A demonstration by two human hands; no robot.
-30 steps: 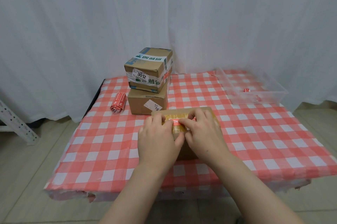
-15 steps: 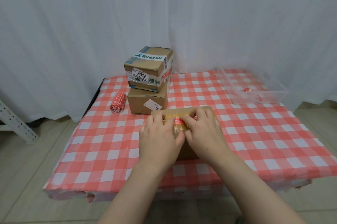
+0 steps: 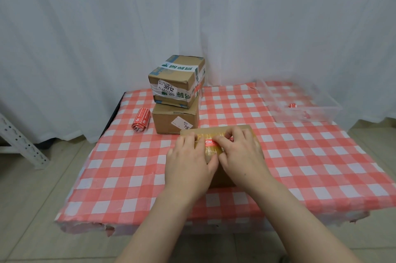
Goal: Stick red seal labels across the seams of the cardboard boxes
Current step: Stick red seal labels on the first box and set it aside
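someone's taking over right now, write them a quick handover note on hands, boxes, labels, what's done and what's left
Left hand and right hand: both flat on the near box, fingers pressing a red label onto its taped top.
Two stacked boxes sit behind, label roll to their left, clear tray far right.
Done: label laid on the near box.
Left: finish pressing it; the stack's top faces show no red label.

matt brown cardboard box (image 3: 216,173) under glossy clear tape, a red paper seal label (image 3: 211,142) across it; two more cardboard boxes (image 3: 176,100) (the upper banded in shiny printed tape); a thin, crinkled checked tablecloth (image 3: 300,155), torn at the hem; a clear plastic tray (image 3: 300,102); soft white cloth curtains (image 3: 85,37).
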